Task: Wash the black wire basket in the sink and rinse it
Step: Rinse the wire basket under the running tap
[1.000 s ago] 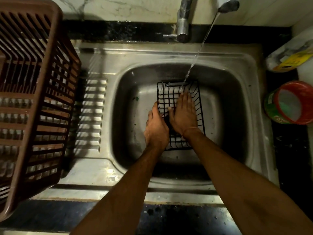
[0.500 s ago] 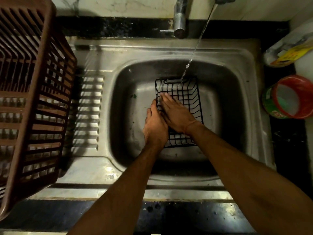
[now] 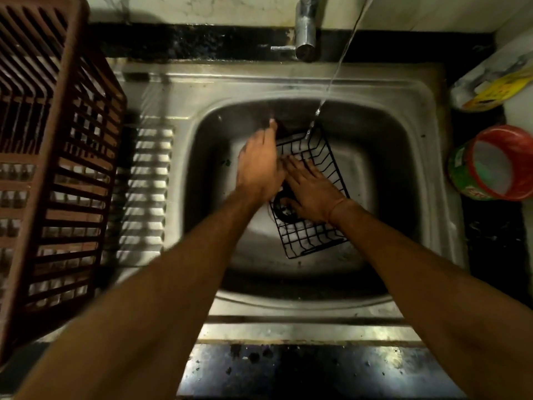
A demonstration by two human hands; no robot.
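The steel sink (image 3: 427, 180) takes up the middle of the view, set into a dark worktop (image 3: 288, 370), and a thin stream of water (image 3: 334, 79) falls from the tap (image 3: 305, 27) at its back. The black wire basket (image 3: 323, 157) lies in the basin, turned at a slant, with its far corner just under the stream and its near end toward the front wall of the sink.

The basket is judged to be light and stiff: thin wire in an open grid, rigid enough to be pressed on without bending, yet easily slid about on wet steel. The coated wire is likely to be slippery once wet and soapy, so a hold on the rim wire or on a corner, with fingers hooked through the grid, is thought surer than a flat palm. Nothing about it looks fragile.

It is seen as a shallow rectangular tray of black wire, with low sides of close upright bars and a wider mesh in the floor, through which the round drain shows.

The right hand (image 3: 313, 194) is laid flat inside the basket, fingers stretched out and pressed down on the mesh. The left hand (image 3: 258, 168) is blurred with movement at the basket's left rim, its fingers reaching toward the far corner; whether it is gripping the wire or something dark at its fingertips cannot be told.
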